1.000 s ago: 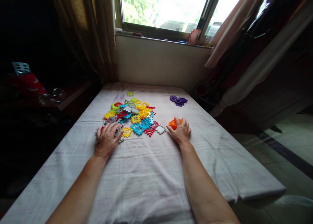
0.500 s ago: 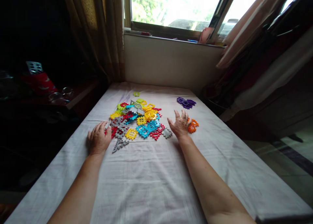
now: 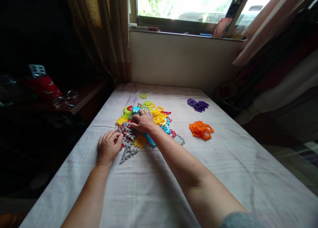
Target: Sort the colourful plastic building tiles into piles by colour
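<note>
A mixed heap of flat, notched plastic building pieces in several colours lies on the cloth-covered table. My right hand (image 3: 144, 121) is over the heap, its fingers stretched out onto the pieces, with no piece seen in its grasp. At the heap's left edge, my left hand (image 3: 110, 145) rests with loosely bent fingers beside grey pieces (image 3: 124, 128) and some red ones. Yellow pieces (image 3: 159, 116) show just right of my right hand. A grey triangular piece (image 3: 128, 154) lies at the near edge, below a yellow square piece (image 3: 139, 141).
Orange pieces (image 3: 201, 130) form a separate pile to the right, and purple pieces (image 3: 198, 105) lie farther back. One lime-green piece (image 3: 143, 95) sits alone behind the heap. A dark side table with a red container (image 3: 46, 87) stands left; a wall and window are beyond.
My right hand has moved left from beside the orange pieces to the middle of the heap, uncovering the orange pile. My left hand stays at the heap's left edge. The view has shifted slightly.
</note>
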